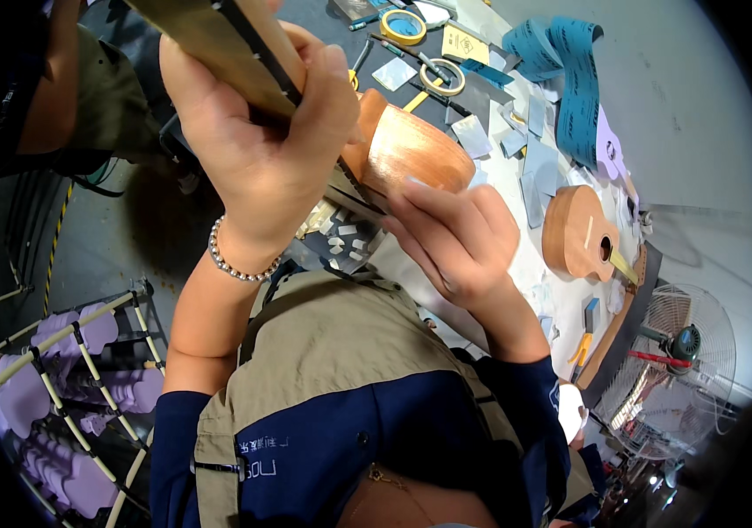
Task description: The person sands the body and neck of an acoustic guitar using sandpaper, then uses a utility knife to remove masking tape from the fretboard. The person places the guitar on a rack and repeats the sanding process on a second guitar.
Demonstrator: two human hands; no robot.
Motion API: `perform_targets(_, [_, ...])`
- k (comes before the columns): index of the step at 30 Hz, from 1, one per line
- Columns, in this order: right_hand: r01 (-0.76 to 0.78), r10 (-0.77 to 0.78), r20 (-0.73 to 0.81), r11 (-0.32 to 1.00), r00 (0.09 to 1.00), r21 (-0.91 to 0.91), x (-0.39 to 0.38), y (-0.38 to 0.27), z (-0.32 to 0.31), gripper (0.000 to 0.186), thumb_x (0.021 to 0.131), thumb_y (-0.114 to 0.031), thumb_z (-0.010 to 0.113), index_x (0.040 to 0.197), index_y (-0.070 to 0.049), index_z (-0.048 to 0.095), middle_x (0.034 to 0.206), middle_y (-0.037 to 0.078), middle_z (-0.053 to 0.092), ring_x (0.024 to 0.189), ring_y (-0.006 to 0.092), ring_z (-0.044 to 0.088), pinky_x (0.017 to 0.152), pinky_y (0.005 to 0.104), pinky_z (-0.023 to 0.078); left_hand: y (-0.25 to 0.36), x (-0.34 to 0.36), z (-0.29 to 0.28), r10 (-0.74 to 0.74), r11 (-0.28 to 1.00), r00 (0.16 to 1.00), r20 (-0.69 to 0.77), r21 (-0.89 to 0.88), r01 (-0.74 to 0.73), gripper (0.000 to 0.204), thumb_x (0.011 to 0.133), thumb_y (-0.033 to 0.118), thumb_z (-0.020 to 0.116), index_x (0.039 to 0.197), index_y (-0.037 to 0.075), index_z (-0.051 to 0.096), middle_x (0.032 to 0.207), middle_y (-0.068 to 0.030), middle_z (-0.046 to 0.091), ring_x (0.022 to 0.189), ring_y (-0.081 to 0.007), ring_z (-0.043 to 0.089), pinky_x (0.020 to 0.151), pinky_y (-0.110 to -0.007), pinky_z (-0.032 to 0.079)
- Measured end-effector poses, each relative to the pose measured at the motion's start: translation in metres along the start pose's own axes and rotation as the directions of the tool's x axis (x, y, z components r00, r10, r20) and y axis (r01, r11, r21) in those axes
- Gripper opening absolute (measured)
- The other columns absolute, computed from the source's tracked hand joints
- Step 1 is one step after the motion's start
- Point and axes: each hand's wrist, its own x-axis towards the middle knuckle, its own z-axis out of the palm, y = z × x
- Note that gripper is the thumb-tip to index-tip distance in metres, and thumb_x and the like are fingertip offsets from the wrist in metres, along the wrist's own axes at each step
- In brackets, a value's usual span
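Note:
My left hand (261,150) grips the pale wooden neck (235,44) of a small stringed instrument, whose dark edge is marked with dots. Behind my hand, the glossy orange-brown wooden body (420,141) lies tilted, partly hidden. My right hand (455,238) is at the neck's lower end beside the body, its fingers bent and together against the dark fretboard edge (356,189); whether anything small sits between the fingertips is hidden. Small pale rectangular pieces (336,251) are scattered on a dark surface below the neck.
Tape rolls (402,26), blue abrasive sheet (576,88), another unfinished instrument (561,229) and orange-handled cutter (585,343) lie on the bench (525,282). A fan (666,370) stands right. A rack of purple instrument parts (19,405) is lower left. Another person (50,106) is upper left.

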Motion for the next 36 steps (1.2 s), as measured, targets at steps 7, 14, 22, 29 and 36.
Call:
perform_targets(7, [0.0, 0.001, 0.049, 1.0, 0.999, -0.024, -0.003, -0.004, -0.004, 0.03, 0.059, -0.012, 0.078, 0.087, -0.006, 0.071, 0.095, 0.002, 0.064, 0.06, 0.0152, 0.049, 0.051, 0.0267, 0.038, 0.002, -0.002, 0.002, -0.004, 1.0, 1.0, 0.004, 0.028, 0.004, 0.036, 0.084, -0.009, 0.046, 0.116, 0.001, 0.032, 0.076, -0.0102, 0.052, 0.045, -0.0119, 0.051, 0.048, -0.023, 0.043])
perform_targets(14, [-0.12, 0.118, 0.017, 0.981, 0.993, 0.154, -0.017, 0.003, -0.021, 0.027, 0.06, -0.013, 0.078, 0.084, -0.007, 0.069, 0.087, 0.003, 0.066, 0.059, 0.0162, 0.054, 0.052, 0.0276, 0.04, -0.001, -0.001, -0.008, -0.012, 1.0, 1.0, -0.008, 0.023, 0.012, 0.035, 0.084, -0.008, 0.045, 0.116, 0.001, 0.033, 0.077, -0.0113, 0.051, 0.046, -0.0122, 0.05, 0.046, -0.023, 0.042])
perform_targets(22, [-0.412, 0.548, -0.115, 0.736, 0.828, 0.538, -0.022, -0.008, -0.014, 0.029, 0.067, -0.01, 0.08, 0.079, -0.006, 0.054, 0.074, 0.006, 0.061, 0.063, 0.0135, 0.058, 0.058, 0.0241, 0.047, 0.002, -0.003, -0.009, -0.014, 1.0, 1.0, -0.02, 0.017, 0.014, 0.033, 0.085, -0.007, 0.043, 0.115, 0.001, 0.033, 0.077, -0.0109, 0.05, 0.047, -0.0125, 0.049, 0.046, -0.023, 0.041])
perform_targets(29, [-0.355, 0.777, 0.292, -0.095, 0.558, 0.93, -0.024, 0.012, -0.02, 0.025, 0.072, -0.001, 0.069, 0.08, -0.007, 0.046, 0.077, 0.002, 0.052, 0.07, 0.0058, 0.048, 0.064, 0.0213, 0.04, 0.011, -0.003, 0.0, -0.085, 0.996, 0.994, -0.073, -0.013, 0.084, 0.032, 0.084, -0.007, 0.043, 0.113, 0.0, 0.033, 0.074, -0.0095, 0.048, 0.048, -0.0122, 0.047, 0.047, -0.024, 0.04])
perform_targets(36, [0.016, 0.803, 0.311, -0.37, 0.508, 0.929, -0.025, 0.022, -0.005, 0.017, 0.068, -0.004, 0.054, 0.074, -0.01, 0.04, 0.078, 0.009, 0.051, 0.072, 0.0228, 0.055, 0.072, 0.0382, 0.043, 0.007, -0.005, -0.001, -0.047, 0.999, 0.998, -0.042, -0.014, 0.046, 0.033, 0.085, -0.008, 0.046, 0.115, 0.0, 0.033, 0.073, -0.0086, 0.052, 0.048, -0.0099, 0.05, 0.051, -0.021, 0.043])
